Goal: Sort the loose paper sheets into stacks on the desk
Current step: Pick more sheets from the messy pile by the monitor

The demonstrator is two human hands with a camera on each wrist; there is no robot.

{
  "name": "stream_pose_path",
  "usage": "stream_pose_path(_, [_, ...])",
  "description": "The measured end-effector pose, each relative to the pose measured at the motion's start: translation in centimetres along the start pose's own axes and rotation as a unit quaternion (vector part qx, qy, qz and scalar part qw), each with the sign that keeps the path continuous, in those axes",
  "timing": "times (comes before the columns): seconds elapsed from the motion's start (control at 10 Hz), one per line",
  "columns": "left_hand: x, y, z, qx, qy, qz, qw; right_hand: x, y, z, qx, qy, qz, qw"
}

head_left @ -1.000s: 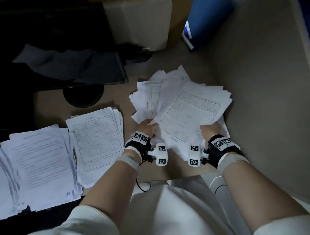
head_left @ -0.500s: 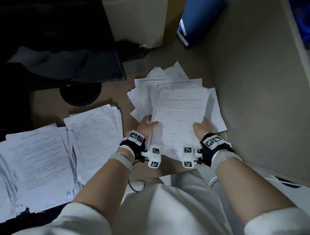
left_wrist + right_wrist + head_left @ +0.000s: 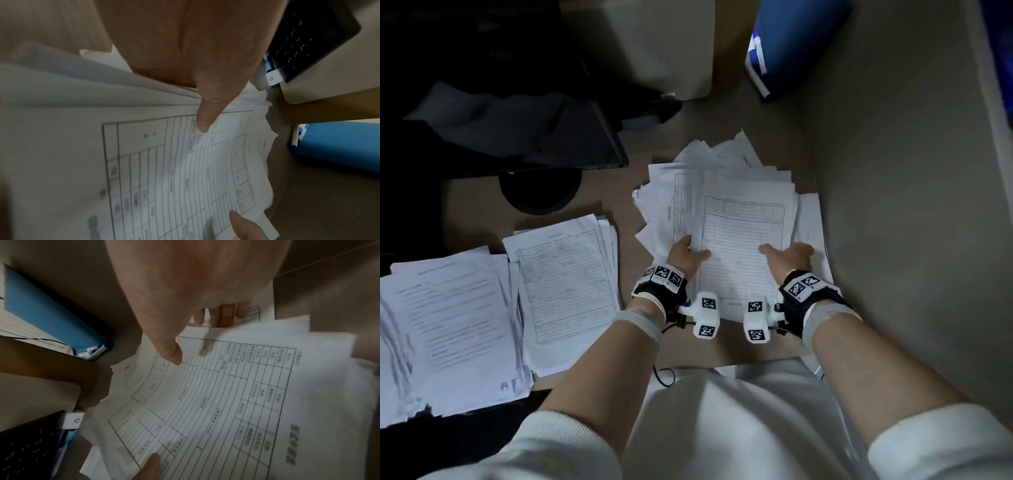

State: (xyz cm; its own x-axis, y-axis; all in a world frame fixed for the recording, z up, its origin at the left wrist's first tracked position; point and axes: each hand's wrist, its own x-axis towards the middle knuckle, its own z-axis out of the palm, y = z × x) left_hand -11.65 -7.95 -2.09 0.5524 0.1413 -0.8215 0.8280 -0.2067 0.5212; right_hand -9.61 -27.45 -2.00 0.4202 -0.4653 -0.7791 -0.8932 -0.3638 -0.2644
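the left hand [image 3: 686, 257] grips the near left edge of a printed form [image 3: 743, 246], thumb on top and the other fingers tucked under the sheets. the right hand [image 3: 789, 257] grips the near right edge of the same form, thumb [image 3: 170, 352] pressed on the printed grid and fingers curled below (the right wrist view shows three fingertips poking out past the paper's edge). the form is the top sheet of a loose pile of papers [image 3: 709, 171] fanned out on the desk [image 3: 619, 192], close to the grey wall on the right. to the left lie two stacks: a stack of forms [image 3: 566, 284] just beside the left wrist, and a stack of text pages [image 3: 448, 329] overlapping its left edge. beyond the pile stand a monitor base [image 3: 539, 192], a white box [image 3: 654, 44] and a blue folder [image 3: 791, 41].
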Motion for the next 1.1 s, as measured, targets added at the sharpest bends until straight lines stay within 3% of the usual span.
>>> stream_pose_path(0.1, [0.2,0.8,1.1,0.036,0.011,0.008,0.999,1.1,0.0,-0.4,-0.050,0.005,0.004,0.999])
stream_pose_path(0.3, [0.3,2.5,2.2,0.070,0.075,0.052,0.993,2.7,0.0,-0.6,-0.049,-0.052,0.010,0.997])
stream_pose_path(0.5, [0.6,4.3,1.1,0.089,0.056,0.081,0.991,1.7,-1.6,-0.9,0.117,-0.035,0.072,0.990])
stream_pose_path(0.6, [1.5,5.2,1.0,0.147,0.059,0.096,0.983,1.4,-1.6,-1.4,0.084,-0.061,0.038,0.994])
stream_pose_path(0.7, [2.5,5.5,1.5,0.230,0.083,0.133,0.960,1.4,-0.6,-2.0,0.055,-0.068,0.053,0.995])
stream_pose_path(0.8, [3.4,5.7,1.7,0.297,0.064,0.151,0.941,1.5,0.8,-1.9,0.028,-0.067,0.055,0.996])
stream_pose_path(0.9, [3.6,6.4,1.4,0.412,0.011,0.105,0.905,0.9,1.9,-1.4,0.030,-0.041,0.100,0.994])
stream_pose_path(1.0, [3.8,6.6,1.1,0.472,-0.037,0.080,0.877,-0.3,2.3,-0.8,-0.214,-0.059,0.028,0.975])
stream_pose_path(1.1, [3.6,5.4,1.5,0.489,-0.005,0.142,0.861,-1.4,4.1,0.0,-0.254,-0.055,0.037,0.965])
